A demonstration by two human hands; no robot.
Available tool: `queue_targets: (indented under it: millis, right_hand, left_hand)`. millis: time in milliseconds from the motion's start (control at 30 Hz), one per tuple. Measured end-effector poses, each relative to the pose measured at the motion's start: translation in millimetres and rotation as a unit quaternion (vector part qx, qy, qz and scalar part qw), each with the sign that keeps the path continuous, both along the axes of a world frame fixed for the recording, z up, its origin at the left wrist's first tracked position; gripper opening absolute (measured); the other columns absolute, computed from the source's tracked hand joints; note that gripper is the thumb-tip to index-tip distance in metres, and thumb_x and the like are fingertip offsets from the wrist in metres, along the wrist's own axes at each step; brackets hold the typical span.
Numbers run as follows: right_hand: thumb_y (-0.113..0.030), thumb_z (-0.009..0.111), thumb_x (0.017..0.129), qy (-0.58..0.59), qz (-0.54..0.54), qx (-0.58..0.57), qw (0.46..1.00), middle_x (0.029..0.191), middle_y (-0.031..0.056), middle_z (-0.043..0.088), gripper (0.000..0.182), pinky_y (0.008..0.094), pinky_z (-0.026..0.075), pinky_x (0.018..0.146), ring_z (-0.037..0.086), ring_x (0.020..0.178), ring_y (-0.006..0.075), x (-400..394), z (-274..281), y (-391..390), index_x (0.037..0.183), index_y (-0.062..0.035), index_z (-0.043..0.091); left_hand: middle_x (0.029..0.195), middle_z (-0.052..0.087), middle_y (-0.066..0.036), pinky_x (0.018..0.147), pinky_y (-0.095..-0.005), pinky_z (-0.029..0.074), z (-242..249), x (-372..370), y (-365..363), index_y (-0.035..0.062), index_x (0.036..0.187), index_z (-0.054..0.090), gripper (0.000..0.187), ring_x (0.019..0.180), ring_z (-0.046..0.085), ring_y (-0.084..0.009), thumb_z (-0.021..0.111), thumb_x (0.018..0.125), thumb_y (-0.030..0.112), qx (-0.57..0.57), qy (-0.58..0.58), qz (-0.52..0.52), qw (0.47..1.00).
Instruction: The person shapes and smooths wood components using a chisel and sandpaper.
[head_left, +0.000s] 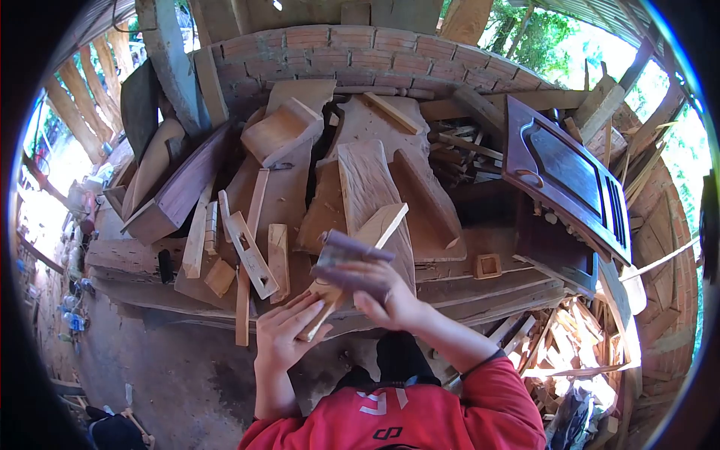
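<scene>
A pale wooden piece point(382, 223) slants across the front of the bench, its near end toward my body. My left hand point(285, 334) grips that near end, fingers laid over its top. Above the middle of the wood, my right hand point(386, 296) holds a brownish-purple sheet with a curled edge that looks like sandpaper point(352, 251). Motion blurs the sheet and the right fingers, and the sheet hides part of the wood. Left of my hands lie a wooden block with a slot point(251, 255) and a short wooden block point(278, 259).
Thick planks point(367, 176) and a curved wooden piece point(281, 131) cover the bench behind. A dark panelled door point(570, 180) leans at right. A small square wooden piece point(487, 265) sits near the front edge. Wood scraps point(574, 337) pile up below right; a brick wall point(360, 56) stands behind.
</scene>
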State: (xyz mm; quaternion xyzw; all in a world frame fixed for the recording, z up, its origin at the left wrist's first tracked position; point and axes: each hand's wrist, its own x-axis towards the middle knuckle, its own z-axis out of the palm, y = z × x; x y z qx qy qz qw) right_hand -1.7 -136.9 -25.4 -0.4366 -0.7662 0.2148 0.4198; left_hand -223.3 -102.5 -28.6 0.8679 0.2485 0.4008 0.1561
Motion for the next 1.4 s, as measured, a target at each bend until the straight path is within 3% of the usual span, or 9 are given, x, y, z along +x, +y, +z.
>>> queue_targets:
  millis: [133,200,367,433,533,833,1067,1300,1400]
  right_hand:
    - [-0.024,0.046,0.087,0.045,-0.025,0.104,0.993,0.115,0.0183,0.056,0.037,0.0426,0.035,0.096,0.049,0.113,0.0324,28.3,-12.1,27.9,0.113,-0.0008,0.057]
    - [-0.018,0.046,0.087,0.179,-0.156,-0.1,0.966,0.11,0.0195,0.057,0.031,0.039,0.041,0.089,0.055,0.102,0.0344,57.6,-43.3,38.6,0.11,-0.0024,0.059]
    - [-0.013,0.05,0.086,-0.024,-0.356,-0.031,0.934,0.091,0.016,0.062,0.025,0.031,0.045,0.078,0.059,0.087,0.0235,96.5,-82.4,72.3,0.105,-0.0003,0.061]
    - [-0.005,0.047,0.084,0.153,-0.208,-0.12,0.959,0.103,0.016,0.06,0.026,0.0307,0.045,0.08,0.057,0.102,0.0247,51.3,-44.3,46.4,0.105,-0.0014,0.061]
    - [-0.022,0.046,0.084,0.029,-0.043,0.023,0.998,0.118,0.0177,0.053,0.038,0.042,0.031,0.098,0.048,0.112,0.0329,6.5,-8.9,1.4,0.115,-0.0011,0.055]
    - [-0.008,0.041,0.088,-0.002,-0.311,-0.081,0.947,0.105,0.0167,0.062,0.029,0.0328,0.046,0.079,0.062,0.085,0.0228,73.0,-43.9,46.5,0.108,0.0007,0.06]
    - [-0.023,0.044,0.084,-0.01,0.032,0.008,0.999,0.117,0.0157,0.055,0.038,0.0438,0.027,0.101,0.044,0.119,0.0302,2.4,0.9,-10.8,0.112,-0.0021,0.059]
    - [-0.017,0.037,0.088,0.246,-0.218,-0.166,0.93,0.11,0.0143,0.059,0.035,0.0365,0.039,0.091,0.051,0.107,0.0244,69.1,-67.6,39.2,0.107,0.0009,0.062]
    - [-0.029,0.042,0.086,0.202,-0.042,-0.051,0.977,0.111,0.0182,0.057,0.04,0.0364,0.04,0.09,0.051,0.11,0.0285,19.6,-19.8,21.5,0.104,0.0007,0.063]
  left_hand:
    - [0.098,0.065,-0.01,0.069,-0.0302,0.052,1.7,1.6,-2.2,0.0051,0.102,0.063,0.045,0.091,0.064,-0.0245,0.078,0.061,0.017,0.016,0.012,-0.004,1.0]
    - [0.098,0.065,-0.01,0.07,-0.0303,0.052,1.2,0.2,-0.1,0.0051,0.1,0.064,0.043,0.091,0.064,-0.0243,0.078,0.061,0.017,0.012,0.013,-0.002,1.0]
    - [0.096,0.066,-0.013,0.07,-0.0306,0.052,3.2,2.5,-4.5,0.0034,0.097,0.065,0.04,0.09,0.065,-0.0257,0.078,0.062,0.019,0.002,0.012,0.001,1.0]
    - [0.098,0.065,-0.01,0.07,-0.0301,0.052,1.6,0.5,-3.1,0.0048,0.098,0.065,0.041,0.091,0.064,-0.0242,0.078,0.061,0.018,-0.01,0.006,0.012,1.0]
    - [0.098,0.065,-0.01,0.069,-0.0296,0.052,-0.7,-1.0,-3.9,0.0049,0.098,0.065,0.041,0.091,0.064,-0.024,0.078,0.061,0.019,-0.033,0.009,0.014,0.999]
    - [0.096,0.066,-0.012,0.068,-0.0294,0.052,4.5,6.1,-13.6,0.003,0.095,0.065,0.04,0.09,0.065,-0.0259,0.078,0.062,0.023,-0.005,0.02,0.015,1.0]
    - [0.104,0.063,-0.009,0.07,-0.0287,0.052,2.4,4.3,-15.0,0.0083,0.104,0.063,0.049,0.092,0.063,-0.0226,0.079,0.06,0.024,0.005,0.042,-0.001,0.999]
    - [0.106,0.063,-0.009,0.07,-0.0293,0.052,-0.4,3.1,-18.1,0.0063,0.103,0.063,0.049,0.093,0.063,-0.0232,0.079,0.06,0.022,-0.002,0.046,-0.003,0.999]
    - [0.106,0.062,-0.01,0.07,-0.0301,0.052,-0.5,4.5,-15.7,0.0065,0.107,0.061,0.05,0.092,0.063,-0.0239,0.077,0.064,0.025,-0.039,0.016,0.014,0.999]
